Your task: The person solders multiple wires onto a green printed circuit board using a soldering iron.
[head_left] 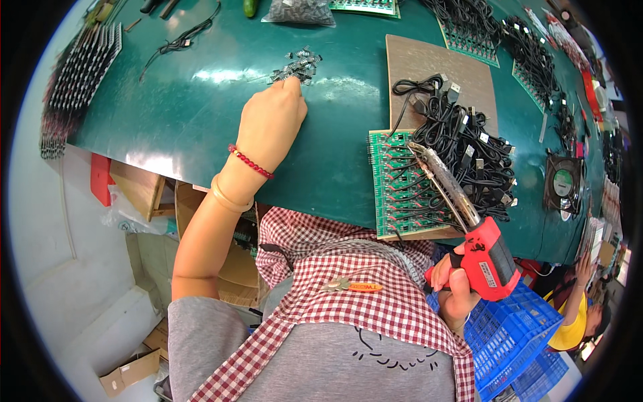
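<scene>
On the green worktop (201, 114), the left hand (271, 120) pinched into a pile of small metal parts (298, 65). Further right, the right hand (455, 285) gripped a red soldering gun (485, 254), its tip over the green circuit board (395, 184).

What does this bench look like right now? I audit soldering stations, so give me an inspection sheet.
Surface: dark green table, glossy with glare patches.
Job's things: small heap of grey metal parts; green circuit board panel on a brown board; red soldering gun.
Clutter: bag of parts, racks of boards, small fan.
Grippers: left hand fingertips on the heap; right hand grips the gun.
Cables: black cable bundle on the panel; loose black cable.
Surroundings: cardboard boxes, blue crates, another person at lower right.
</scene>
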Demonstrator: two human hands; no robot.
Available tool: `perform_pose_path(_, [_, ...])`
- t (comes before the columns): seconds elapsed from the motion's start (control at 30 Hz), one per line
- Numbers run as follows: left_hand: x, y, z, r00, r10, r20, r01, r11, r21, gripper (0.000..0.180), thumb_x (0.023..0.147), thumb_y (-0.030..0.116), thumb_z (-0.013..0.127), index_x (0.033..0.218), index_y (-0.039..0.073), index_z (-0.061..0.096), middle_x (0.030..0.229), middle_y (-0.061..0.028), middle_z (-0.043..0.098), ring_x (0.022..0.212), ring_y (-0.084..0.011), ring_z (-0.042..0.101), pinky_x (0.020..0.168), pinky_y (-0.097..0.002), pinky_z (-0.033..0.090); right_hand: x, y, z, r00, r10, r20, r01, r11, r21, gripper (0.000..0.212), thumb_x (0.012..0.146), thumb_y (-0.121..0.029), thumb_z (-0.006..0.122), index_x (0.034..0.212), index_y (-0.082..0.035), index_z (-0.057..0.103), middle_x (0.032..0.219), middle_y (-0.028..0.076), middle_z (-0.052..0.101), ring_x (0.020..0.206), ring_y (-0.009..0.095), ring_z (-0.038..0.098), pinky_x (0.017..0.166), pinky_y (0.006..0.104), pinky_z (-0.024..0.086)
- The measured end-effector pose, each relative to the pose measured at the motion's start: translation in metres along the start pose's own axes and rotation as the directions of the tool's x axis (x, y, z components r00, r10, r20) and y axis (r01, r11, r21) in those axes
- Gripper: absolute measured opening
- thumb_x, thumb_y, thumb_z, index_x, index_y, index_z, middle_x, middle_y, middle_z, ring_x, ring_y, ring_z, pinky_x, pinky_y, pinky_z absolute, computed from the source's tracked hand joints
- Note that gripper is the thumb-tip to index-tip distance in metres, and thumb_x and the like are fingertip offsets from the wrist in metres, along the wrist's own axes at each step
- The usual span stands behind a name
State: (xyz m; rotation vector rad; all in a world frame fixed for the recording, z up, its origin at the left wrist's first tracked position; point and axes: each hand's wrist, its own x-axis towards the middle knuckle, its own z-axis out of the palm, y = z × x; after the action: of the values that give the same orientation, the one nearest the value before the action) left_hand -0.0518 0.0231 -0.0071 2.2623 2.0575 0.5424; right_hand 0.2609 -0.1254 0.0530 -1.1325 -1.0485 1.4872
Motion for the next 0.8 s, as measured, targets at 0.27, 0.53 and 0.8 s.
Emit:
perform_pose_path(0.27, [-0.040,0.070,-0.036,0.818,0.079,0.570,0.563,0.091,-0.821,0.007,0.089,0.005,0.049,0.086,-0.001,0.049,0.071,-0.0046,0.059,0.054,-0.0069,0.055,0.048,-0.0196,0.044,0.016,-0.006,0.024,0.998,0.053,-0.035,-0.055,0.998,-0.036,0.038,0.086,-0.011,0.053,0.118,0.001,0.037,0.070,0.009,0.050,0.056,0.013,0.048,0.052,0.0256,0.042])
perform_pose_path(0.53, [-0.088,0.121,-0.045,0.852,0.188,0.488,0.513,-0.113,-0.851,0.005,0.090,0.003,0.049,0.088,-0.002,0.048,0.077,-0.0058,0.060,0.060,-0.0076,0.059,0.053,-0.0209,0.049,0.035,-0.012,0.045,0.974,0.140,0.179,-0.095,0.966,-0.241,0.048,0.080,0.009,0.054,0.124,-0.001,0.035,0.090,0.007,0.050,0.083,0.011,0.048,0.072,0.0245,0.042])
perform_pose_path(0.8, [-0.087,0.118,-0.045,0.837,0.225,0.498,0.511,0.001,-0.859,0.004,0.091,0.003,0.050,0.092,-0.001,0.050,0.072,-0.0040,0.060,0.061,-0.0068,0.059,0.053,-0.0205,0.049,0.037,-0.013,0.049,0.992,0.099,0.083,-0.067,0.942,-0.330,0.015,0.082,0.004,0.057,0.094,-0.003,0.050,0.083,0.002,0.047,0.071,0.007,0.047,0.062,0.0225,0.040])
